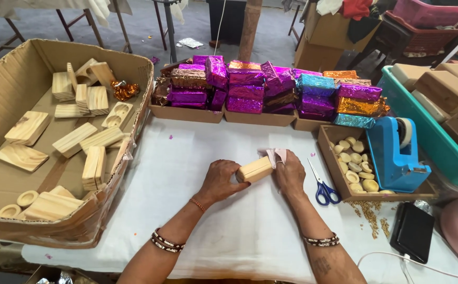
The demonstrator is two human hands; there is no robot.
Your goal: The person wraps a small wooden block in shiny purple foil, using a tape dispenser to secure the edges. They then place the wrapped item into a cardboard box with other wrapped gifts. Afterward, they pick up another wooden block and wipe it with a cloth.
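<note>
Both hands grip one wood block [254, 170] above the white table [197, 158]: left hand [220, 180] curled round its near end, right hand [289, 173] pinching the far end with a pale scrap [276, 154]. Beside them lie one pair of scissors [321, 184] and one tape dispenser [394, 152]. The carton [8, 89] holds over a dozen blocks, some overlapped; the foil parcels [271, 87] are too stacked to count.

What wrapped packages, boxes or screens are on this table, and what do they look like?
Foil-wrapped packages: stacked at the table's far edge, blocky, purple, gold, teal.
Cardboard box: left, large, brown, holding bare wooden blocks.
Small cardboard tray: right, brown, holding pale round pieces.
Dark device: near right, flat, black, face blank.
</note>
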